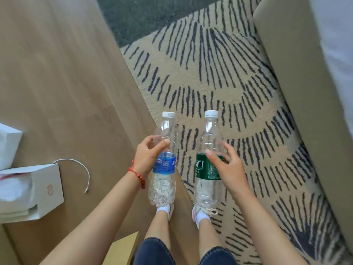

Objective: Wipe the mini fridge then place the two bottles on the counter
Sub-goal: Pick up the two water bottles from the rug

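Note:
My left hand (148, 154) grips a clear plastic bottle with a blue label (164, 165) and a white cap, held upright near the counter's right edge. A clear bottle with a green label (208, 167) and a white cap is in my right hand (227, 169), upright over the patterned carpet. The two bottles hang side by side, a short gap between them. The wooden counter (66, 83) fills the left half of the view. The mini fridge is not in view.
A white paper bag (34, 190) and a white charging cable (84, 169) lie on the counter at the left. A second white bag (8, 144) sits behind. A beige bed frame (305, 92) runs along the right. My legs and shoes stand on the carpet (210, 73).

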{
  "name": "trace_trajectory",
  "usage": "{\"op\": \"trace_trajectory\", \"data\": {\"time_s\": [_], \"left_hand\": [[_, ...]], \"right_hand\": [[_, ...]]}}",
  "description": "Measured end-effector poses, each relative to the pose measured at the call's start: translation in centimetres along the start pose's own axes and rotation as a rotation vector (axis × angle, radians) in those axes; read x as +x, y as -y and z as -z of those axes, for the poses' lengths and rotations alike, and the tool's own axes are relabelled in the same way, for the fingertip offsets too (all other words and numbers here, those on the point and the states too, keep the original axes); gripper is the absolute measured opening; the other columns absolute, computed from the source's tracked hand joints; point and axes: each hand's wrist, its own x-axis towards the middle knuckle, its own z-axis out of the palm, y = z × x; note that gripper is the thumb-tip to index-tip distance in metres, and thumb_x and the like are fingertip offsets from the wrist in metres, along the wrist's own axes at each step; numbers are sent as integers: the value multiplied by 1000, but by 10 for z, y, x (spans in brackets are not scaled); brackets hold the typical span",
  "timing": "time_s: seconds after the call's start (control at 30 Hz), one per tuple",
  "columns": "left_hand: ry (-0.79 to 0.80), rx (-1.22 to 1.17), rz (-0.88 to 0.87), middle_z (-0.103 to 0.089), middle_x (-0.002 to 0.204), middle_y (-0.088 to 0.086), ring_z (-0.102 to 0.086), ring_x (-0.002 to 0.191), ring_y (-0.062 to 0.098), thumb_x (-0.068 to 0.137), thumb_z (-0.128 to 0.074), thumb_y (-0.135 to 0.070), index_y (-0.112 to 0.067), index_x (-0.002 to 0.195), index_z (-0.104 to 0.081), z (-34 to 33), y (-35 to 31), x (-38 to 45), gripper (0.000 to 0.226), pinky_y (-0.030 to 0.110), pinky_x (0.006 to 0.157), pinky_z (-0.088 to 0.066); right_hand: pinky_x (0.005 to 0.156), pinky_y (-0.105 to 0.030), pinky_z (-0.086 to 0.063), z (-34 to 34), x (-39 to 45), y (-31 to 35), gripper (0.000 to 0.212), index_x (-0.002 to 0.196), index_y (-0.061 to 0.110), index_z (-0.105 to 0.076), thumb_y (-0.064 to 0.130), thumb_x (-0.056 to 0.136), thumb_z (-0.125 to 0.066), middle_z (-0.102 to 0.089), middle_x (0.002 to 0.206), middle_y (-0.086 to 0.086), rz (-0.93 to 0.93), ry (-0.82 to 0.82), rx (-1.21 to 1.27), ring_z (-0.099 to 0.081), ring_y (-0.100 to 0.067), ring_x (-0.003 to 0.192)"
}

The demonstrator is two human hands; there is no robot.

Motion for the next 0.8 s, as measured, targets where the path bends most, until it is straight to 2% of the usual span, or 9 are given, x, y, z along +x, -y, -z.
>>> {"op": "trace_trajectory", "data": {"time_s": [0.13,0.27,0.37,0.47,0.53,0.6,0.67,0.73,0.8], "left_hand": [[-25,-67,-37,-65,86,1,-63,83,19,49,-70,-53,-19,90,-60,3,-52,-48,54,40,86,-50],[-47,-119,-59,-64,88,2,-62,85,21,46,-68,-56,-19,92,-59,16,-94,-93,60,43,88,-49],[-83,-176,-77,-62,90,2,-60,87,22,46,-68,-58,-20,93,-58,32,-118,-126,60,43,88,-48],[-119,-255,-91,-62,90,2,-60,85,21,48,-70,-55,-20,93,-59,55,-139,-156,58,39,84,-48],[-134,-308,-99,-61,90,4,-60,82,19,53,-77,-44,-18,91,-58,68,-153,-173,49,36,80,-49],[-154,-352,-96,-61,89,4,-59,83,21,59,-72,-41,-17,90,-57,84,-167,-192,42,37,81,-49],[-182,-364,-100,-62,88,3,-59,87,23,55,-77,-44,-16,91,-58,102,-176,-209,49,43,86,-47],[-224,-394,-108,-63,88,3,-59,88,24,48,-76,-52,-16,92,-59,118,-182,-225,58,45,87,-47],[-268,-434,-98,-63,88,2,-59,88,25,47,-73,-54,-17,91,-59,130,-186,-238,59,47,87,-47]], "right_hand": [[99,-43,-43,20,-46,52,71,137,24,-35,42,76,-67,-52,129,-7,39,9,-3,-51,-21,116],[93,-35,-43,37,-91,105,70,138,22,-35,39,78,-66,-49,114,0,116,12,-22,-48,-15,109],[81,-26,-42,43,-125,140,66,137,22,-36,37,80,-65,-48,108,4,155,33,-42,-48,-14,104],[82,-29,-41,40,-155,170,65,137,21,-37,36,80,-64,-49,109,2,196,78,-68,-49,-14,103],[88,-34,-44,33,-173,185,67,136,21,-38,38,78,-65,-51,114,0,226,93,-97,-50,-16,107],[93,-39,-46,24,-192,203,72,135,21,-39,45,72,-66,-54,119,-4,255,127,-123,-52,-19,110],[85,-35,-50,12,-209,220,73,135,22,-40,46,71,-65,-57,117,-4,272,181,-125,-56,-15,104],[71,-23,-48,0,-220,236,64,135,23,-39,37,78,-65,-58,105,4,306,248,-125,-55,-4,93],[76,-27,-50,-12,-229,249,68,136,23,-38,40,76,-65,-58,103,5,315,297,-155,-57,-8,95]]}}
